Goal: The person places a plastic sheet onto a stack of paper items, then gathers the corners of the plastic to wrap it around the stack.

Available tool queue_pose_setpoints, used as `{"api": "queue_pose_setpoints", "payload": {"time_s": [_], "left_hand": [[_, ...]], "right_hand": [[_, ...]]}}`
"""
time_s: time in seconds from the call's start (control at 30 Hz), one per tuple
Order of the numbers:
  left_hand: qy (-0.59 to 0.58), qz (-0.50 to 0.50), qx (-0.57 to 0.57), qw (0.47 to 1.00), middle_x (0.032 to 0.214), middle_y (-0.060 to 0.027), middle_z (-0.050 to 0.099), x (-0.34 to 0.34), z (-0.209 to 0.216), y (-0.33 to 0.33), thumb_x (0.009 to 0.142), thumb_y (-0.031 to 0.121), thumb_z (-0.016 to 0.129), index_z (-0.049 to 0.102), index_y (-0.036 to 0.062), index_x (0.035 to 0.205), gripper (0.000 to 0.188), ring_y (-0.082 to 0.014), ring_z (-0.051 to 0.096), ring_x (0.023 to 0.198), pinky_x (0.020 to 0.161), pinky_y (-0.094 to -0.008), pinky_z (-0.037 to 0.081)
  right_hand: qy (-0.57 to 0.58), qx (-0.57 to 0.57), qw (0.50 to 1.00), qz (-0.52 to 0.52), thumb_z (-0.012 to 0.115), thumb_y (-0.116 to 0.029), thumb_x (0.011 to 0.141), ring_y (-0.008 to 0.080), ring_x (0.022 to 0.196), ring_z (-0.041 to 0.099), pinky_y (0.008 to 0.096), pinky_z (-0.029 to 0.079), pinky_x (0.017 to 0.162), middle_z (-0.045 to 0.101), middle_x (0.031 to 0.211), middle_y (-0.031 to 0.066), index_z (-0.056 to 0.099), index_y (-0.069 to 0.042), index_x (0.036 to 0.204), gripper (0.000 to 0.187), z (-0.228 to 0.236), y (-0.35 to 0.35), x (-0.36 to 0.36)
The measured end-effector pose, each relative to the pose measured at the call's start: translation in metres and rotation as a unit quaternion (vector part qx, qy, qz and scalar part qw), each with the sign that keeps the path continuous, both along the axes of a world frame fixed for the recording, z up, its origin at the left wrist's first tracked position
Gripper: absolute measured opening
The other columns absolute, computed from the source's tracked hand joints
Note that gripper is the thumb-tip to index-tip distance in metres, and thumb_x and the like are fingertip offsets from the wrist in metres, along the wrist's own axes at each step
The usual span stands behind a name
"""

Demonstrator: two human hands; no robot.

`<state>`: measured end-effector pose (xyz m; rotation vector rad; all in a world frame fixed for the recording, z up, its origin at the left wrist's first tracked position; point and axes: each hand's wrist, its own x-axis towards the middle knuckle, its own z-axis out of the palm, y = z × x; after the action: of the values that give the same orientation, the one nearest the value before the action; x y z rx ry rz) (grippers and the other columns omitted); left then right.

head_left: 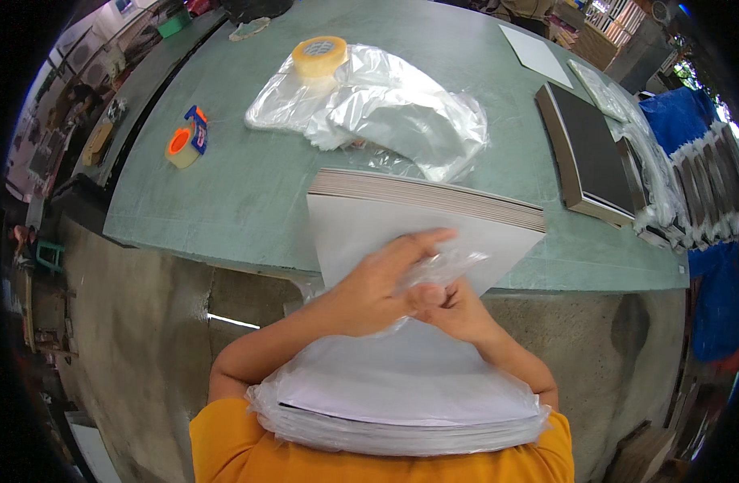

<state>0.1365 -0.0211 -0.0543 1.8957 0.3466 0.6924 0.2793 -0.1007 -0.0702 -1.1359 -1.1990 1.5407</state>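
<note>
A thick stack of white boards (426, 201) leans from the table edge down against my chest. Its lower part is inside a clear plastic bag (385, 378); its far end sticks out bare. My left hand (381, 282) lies over the stack with its fingers curled about a bunched fold of the bag's film, the index finger reaching forward. Close beside its thumb, my right hand (458, 314) is closed on the gathered film, with its fingertips partly hidden. Past the stack, several loose clear bags (409, 113) lie on the table, with a roll of tape (319, 55) on top of them.
On the green table (248, 201), a tape dispenser (189, 138) lies at the left. To the right are a dark-topped stack of boards (587, 153), a white sheet (537, 53) and several plastic-wrapped packs (707, 181). Concrete floor (144, 338) shows below the table edge.
</note>
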Motion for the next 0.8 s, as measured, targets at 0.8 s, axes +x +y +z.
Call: {"api": "queue_pose_setpoints", "payload": {"time_s": [0.8], "left_hand": [[0.039, 0.085, -0.139, 0.986, 0.075, -0.0003, 0.054, -0.038, 0.006, 0.013, 0.071, 0.001, 0.066, 0.055, 0.0030, 0.094, 0.026, -0.0049, 0.049, 0.067, 0.061, -0.0177, 0.040]], "right_hand": [[-0.068, 0.119, 0.990, -0.016, 0.068, -0.011, 0.072, 0.0087, 0.060, 0.052, 0.0217, 0.040, 0.057, 0.057, 0.064, 0.0021, 0.062, -0.002, 0.073, 0.011, 0.002, -0.012, 0.048]]}}
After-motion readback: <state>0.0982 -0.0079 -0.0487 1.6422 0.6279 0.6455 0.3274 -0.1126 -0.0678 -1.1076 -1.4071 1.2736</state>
